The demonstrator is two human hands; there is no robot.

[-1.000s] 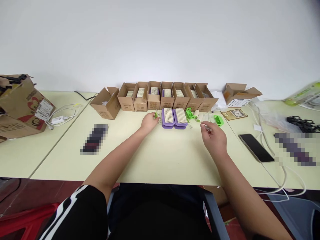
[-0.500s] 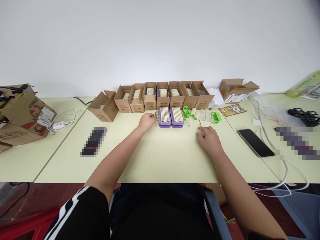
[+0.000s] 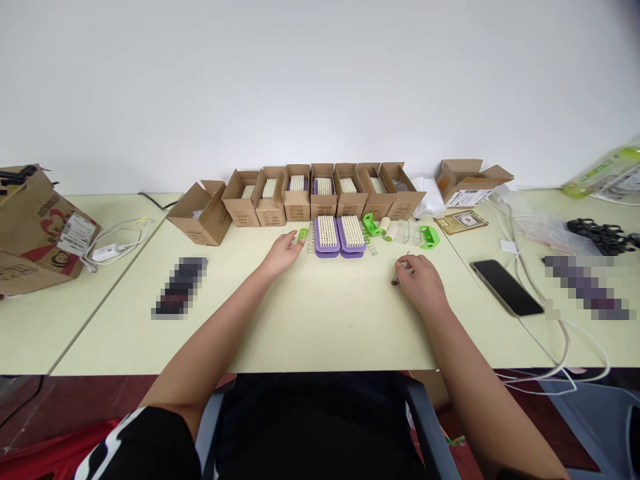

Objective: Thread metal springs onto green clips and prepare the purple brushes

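Observation:
My left hand (image 3: 283, 253) rests on the table with its fingers apart, just beside a small green strip with holes (image 3: 302, 235). Right of the strip are thin metal springs (image 3: 311, 237) and two purple trays (image 3: 327, 253) holding rows of cream-coloured pegs (image 3: 327, 231). My right hand (image 3: 421, 280) is closed on a slim screwdriver (image 3: 395, 280), whose dark end sticks out at the left of the fingers. Beyond that hand lie a green bracket (image 3: 371, 225), cream cylinders (image 3: 391, 232), clear plastic pieces (image 3: 410, 232) and another green bracket (image 3: 429, 237).
Several open cardboard boxes (image 3: 299, 212) line the wall, some with pegs inside. A larger box (image 3: 45, 233) stands far left. Phones lie at both sides, one black phone (image 3: 507, 287) on the right among white cables (image 3: 565, 340). A golden card pouch (image 3: 461, 222) lies behind it.
My left hand has drawn back slightly from the green strip, which now shows on the table. In my right hand the screwdriver has turned, its dark end now toward me.

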